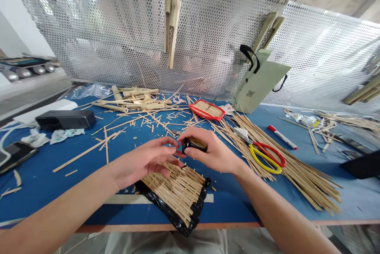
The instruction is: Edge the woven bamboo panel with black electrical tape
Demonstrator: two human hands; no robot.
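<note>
A woven bamboo panel (178, 190), its edges bound in shiny black tape, lies at the front of the blue table, one corner reaching over the edge. Above its far side my right hand (204, 147) is closed around a roll of black tape (194, 144). My left hand (151, 157) hovers over the panel's upper left part with fingers apart and slightly curled, the fingertips close to the roll. Whether a strand of tape runs between the hands cannot be made out. The panel's far edge is partly hidden by my hands.
Red-and-yellow-handled scissors (267, 157) lie on a bundle of bamboo strips (297, 174) to the right, near a red marker (282, 137). Behind are a red-edged woven piece (207, 109), cut bamboo (139, 99) and a paper bag (255, 83). A black case (65, 119) sits left.
</note>
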